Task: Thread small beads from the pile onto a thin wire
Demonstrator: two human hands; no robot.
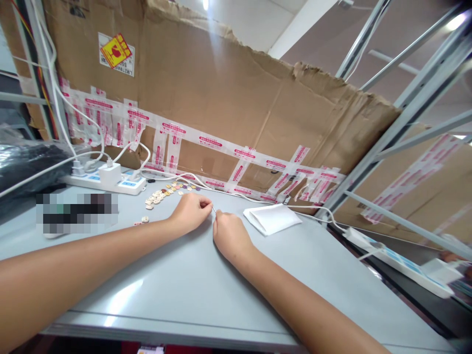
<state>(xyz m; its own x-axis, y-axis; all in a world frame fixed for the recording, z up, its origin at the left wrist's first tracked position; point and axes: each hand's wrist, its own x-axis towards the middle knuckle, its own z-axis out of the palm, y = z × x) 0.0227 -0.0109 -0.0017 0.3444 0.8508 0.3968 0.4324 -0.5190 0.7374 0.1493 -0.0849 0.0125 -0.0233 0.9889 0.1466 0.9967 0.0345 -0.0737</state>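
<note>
Your left hand (191, 211) and your right hand (230, 236) are bare; your left forearm (96, 260) and your right forearm (295, 300) are bare too; both look long and smooth, wide low down and thin by the wrist; your fingernails are too small to see well.

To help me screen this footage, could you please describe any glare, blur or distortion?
Head view: bright glare on the tabletop at front left; a light streak below the ceiling lamp; apparent wide-angle stretching towards the edges; a pixelated patch at left, hiding detail; the thin item between left hand and right hand too small to identify.
</note>
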